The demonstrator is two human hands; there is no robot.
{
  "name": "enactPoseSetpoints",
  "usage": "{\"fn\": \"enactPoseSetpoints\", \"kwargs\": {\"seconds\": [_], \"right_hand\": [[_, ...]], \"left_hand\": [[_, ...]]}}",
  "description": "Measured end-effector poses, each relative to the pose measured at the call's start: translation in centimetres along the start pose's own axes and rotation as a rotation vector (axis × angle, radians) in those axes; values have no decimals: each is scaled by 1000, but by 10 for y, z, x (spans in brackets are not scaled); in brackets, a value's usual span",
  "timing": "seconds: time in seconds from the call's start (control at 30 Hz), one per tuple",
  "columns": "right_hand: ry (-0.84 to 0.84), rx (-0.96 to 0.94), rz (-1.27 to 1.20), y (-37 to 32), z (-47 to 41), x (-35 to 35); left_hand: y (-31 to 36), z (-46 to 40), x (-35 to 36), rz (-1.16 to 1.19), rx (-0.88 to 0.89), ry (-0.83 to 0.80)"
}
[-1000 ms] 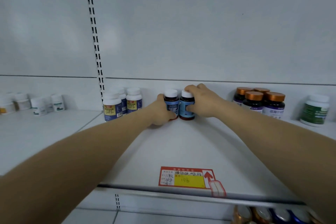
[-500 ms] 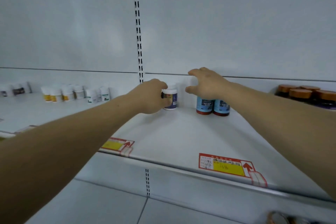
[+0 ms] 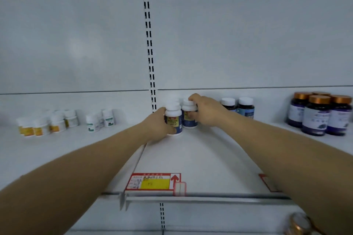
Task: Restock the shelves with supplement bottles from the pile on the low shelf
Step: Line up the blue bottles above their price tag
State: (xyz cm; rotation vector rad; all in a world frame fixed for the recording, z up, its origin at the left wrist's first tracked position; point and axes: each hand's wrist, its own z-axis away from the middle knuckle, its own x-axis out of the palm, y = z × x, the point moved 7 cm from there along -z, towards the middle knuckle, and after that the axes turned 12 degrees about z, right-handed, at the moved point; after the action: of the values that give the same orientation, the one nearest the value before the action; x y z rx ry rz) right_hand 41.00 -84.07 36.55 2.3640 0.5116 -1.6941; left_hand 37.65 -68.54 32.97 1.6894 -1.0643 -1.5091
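Observation:
Two white-capped bottles with dark blue and yellow labels stand at the back of the white shelf (image 3: 200, 158), beside the slotted upright. My left hand (image 3: 156, 126) grips the front-left bottle (image 3: 173, 120) from its left side. My right hand (image 3: 206, 110) holds the bottle behind it (image 3: 189, 114), fingers over its cap and thumb on its label. Just right of my right hand stand two dark bottles with light blue labels (image 3: 245, 108), upright and untouched.
Several small white jars with yellow and green labels (image 3: 57, 122) line the left shelf. Gold-capped purple bottles (image 3: 319, 116) stand at the far right. A red and yellow price tag (image 3: 152, 184) sits on the shelf's front rail. A gold lid (image 3: 298, 224) shows below, lower right.
Both hands have left the two blue-label bottles and moved left onto the blue-and-yellow pair; my right hand, open half a second ago, now holds the rear bottle. The view shifted left.

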Motion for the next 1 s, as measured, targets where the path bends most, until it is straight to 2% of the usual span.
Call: {"fn": "enactPoseSetpoints", "kwargs": {"seconds": [0.17, 0.43, 0.57, 0.83, 0.93, 1.0], "right_hand": [[41, 57, -8, -4, -2, -2], [23, 4, -72, -23, -14, 3], [41, -36, -94, -29, -18, 5], [10, -64, -45, -28, -21, 6], [81, -70, -54, -27, -23, -15], [126, -73, -55, -30, -27, -30]], "left_hand": [[0, -5, 2, 3, 109, -18], [-11, -2, -23, -18, 32, 3], [-17, 1, -29, -9, 56, 30], [-10, 6, -27, -44, 12, -51], [-10, 18, -39, -139, -36, -8], [-8, 28, -51, -324, -43, 24]]}}
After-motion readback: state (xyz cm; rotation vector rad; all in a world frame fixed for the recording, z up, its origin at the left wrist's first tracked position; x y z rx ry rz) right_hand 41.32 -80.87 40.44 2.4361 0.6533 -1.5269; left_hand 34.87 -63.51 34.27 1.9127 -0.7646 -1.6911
